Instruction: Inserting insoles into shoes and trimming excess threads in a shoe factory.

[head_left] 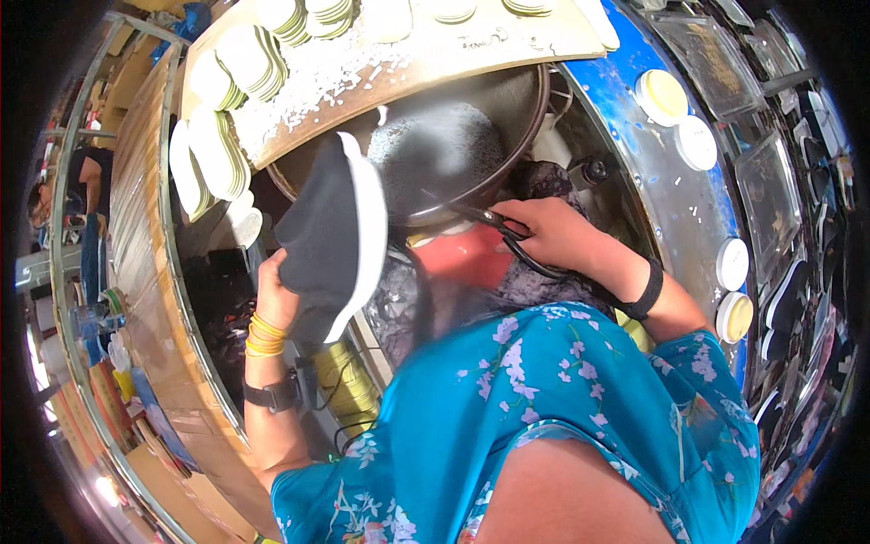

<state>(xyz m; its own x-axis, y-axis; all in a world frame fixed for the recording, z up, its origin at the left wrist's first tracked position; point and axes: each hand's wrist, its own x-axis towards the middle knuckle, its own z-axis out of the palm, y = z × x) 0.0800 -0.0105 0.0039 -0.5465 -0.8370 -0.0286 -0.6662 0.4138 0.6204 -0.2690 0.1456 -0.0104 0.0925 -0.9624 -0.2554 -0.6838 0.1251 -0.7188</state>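
Left hand (275, 295) grips a black shoe upper with white sole (333, 238), raised in front of the dark round pan (453, 150). Right hand (555, 234) closes around black scissors (507, 238), blades pointing toward the shoe.

Few packages, no screens. On the blue-edged metal counter (634, 172) at right sit 4 round lidded containers: a yellowish one (662, 96) near the top, a white one (696, 142) just below it, another white one (732, 263) lower down, and a yellowish one (735, 316) just under that. Further right, approx. 3 flat rectangular clear-wrapped packs (770, 195) w/ dark contents stand in a row along the edge. Handwritten marks show on the pale board (507, 41) at top; too small to read.
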